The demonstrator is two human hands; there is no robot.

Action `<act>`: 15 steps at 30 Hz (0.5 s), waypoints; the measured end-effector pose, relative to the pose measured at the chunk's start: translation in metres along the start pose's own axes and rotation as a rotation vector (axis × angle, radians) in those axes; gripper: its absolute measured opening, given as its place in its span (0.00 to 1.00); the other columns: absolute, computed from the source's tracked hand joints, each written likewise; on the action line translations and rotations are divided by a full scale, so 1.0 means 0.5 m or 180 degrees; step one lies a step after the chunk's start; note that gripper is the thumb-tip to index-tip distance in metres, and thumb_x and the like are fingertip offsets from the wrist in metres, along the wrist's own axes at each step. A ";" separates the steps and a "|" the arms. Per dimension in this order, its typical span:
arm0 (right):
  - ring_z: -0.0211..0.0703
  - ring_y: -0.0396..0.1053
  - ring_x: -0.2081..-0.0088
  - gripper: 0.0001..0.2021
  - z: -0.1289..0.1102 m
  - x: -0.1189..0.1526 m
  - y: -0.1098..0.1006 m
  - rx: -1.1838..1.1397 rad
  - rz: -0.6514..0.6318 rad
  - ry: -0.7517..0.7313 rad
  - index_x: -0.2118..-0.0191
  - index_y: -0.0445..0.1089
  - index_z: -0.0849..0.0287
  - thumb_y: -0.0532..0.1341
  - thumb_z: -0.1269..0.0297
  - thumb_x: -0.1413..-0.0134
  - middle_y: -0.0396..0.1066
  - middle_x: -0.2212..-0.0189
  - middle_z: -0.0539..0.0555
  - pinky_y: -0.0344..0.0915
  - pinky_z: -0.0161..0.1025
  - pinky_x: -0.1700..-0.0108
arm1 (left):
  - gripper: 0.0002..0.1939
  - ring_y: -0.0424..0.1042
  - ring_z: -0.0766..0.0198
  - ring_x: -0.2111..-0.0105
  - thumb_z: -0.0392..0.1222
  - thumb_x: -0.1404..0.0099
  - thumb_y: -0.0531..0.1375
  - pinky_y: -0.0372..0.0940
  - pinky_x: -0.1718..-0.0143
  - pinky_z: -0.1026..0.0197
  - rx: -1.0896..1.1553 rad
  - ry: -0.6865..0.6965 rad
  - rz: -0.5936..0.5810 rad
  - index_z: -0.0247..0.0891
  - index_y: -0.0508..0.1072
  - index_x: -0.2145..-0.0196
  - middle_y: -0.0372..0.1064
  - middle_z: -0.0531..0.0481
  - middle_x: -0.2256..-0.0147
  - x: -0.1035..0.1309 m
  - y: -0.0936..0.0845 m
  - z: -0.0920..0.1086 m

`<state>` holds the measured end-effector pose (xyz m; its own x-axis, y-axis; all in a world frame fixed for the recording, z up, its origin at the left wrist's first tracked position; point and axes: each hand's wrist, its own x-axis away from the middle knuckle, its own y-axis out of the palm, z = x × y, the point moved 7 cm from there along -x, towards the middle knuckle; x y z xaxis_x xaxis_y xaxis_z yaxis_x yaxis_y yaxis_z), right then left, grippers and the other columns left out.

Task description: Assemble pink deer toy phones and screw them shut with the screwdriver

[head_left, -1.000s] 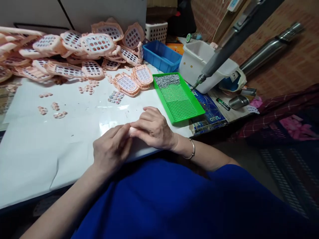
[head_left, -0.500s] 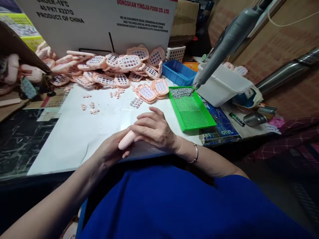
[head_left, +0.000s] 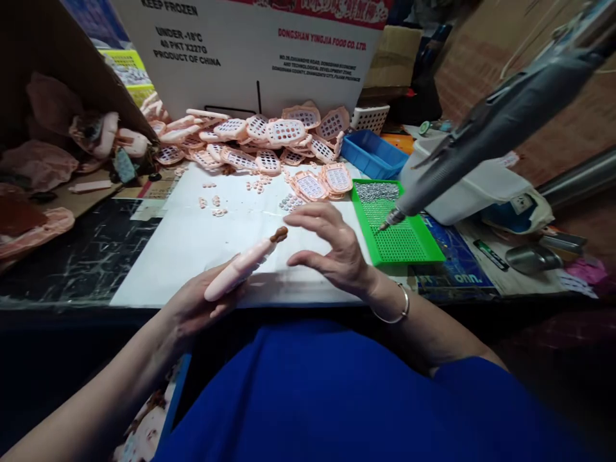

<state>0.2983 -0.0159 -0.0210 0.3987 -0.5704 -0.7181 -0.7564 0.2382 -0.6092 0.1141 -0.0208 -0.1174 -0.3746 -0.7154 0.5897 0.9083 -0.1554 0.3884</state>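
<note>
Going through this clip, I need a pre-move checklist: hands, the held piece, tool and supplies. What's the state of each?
1. Pale pink piece secured: ok, gripped in the left hand.
2. Right hand free: ok, open, thumb and fingers spread, apart from the piece.
3. Piece set down on the white sheet: not ok, it is in the hand.
4. Small silver parts at hand: ok, heaped at the far end of the green tray.
5. Hanging screwdriver clear of the tray: cannot tell, its tip shows over the tray but its height is unclear.
</note>
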 end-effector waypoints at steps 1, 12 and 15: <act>0.46 0.73 0.47 0.22 0.005 0.002 -0.008 -0.0076 0.0075 0.0055 0.46 0.75 0.54 0.60 0.44 0.35 0.76 0.52 0.58 0.70 0.47 0.41 | 0.14 0.50 0.75 0.90 0.36 0.45 0.69 0.45 0.93 0.72 0.0035 0.0069 0.0119 0.42 0.84 0.59 0.66 0.53 0.83 0.009 -0.024 0.002; 0.43 0.76 0.59 0.08 0.036 0.065 0.021 0.0043 -0.0388 0.0135 0.56 0.77 0.60 0.60 0.65 0.32 0.77 0.62 0.58 0.77 0.41 0.56 | 0.31 0.81 0.45 0.64 0.68 0.59 0.72 0.76 0.62 0.50 -0.1540 -0.0471 0.1457 0.46 0.85 0.62 0.83 0.46 0.62 0.251 -0.437 -0.098; 0.43 0.76 0.60 0.08 0.040 0.068 0.030 0.0012 -0.0488 0.0149 0.57 0.77 0.59 0.59 0.66 0.31 0.77 0.63 0.58 0.77 0.40 0.58 | 0.28 0.79 0.44 0.71 0.75 0.55 0.66 0.75 0.68 0.46 -0.1908 -0.0054 0.2109 0.50 0.84 0.70 0.81 0.48 0.71 0.288 -0.477 -0.133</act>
<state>0.3108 -0.0157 -0.0613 0.4847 -0.6363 -0.6001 -0.6864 0.1485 -0.7119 -0.1443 -0.1319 -0.1722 0.2633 -0.7755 0.5739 0.8823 -0.0470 -0.4684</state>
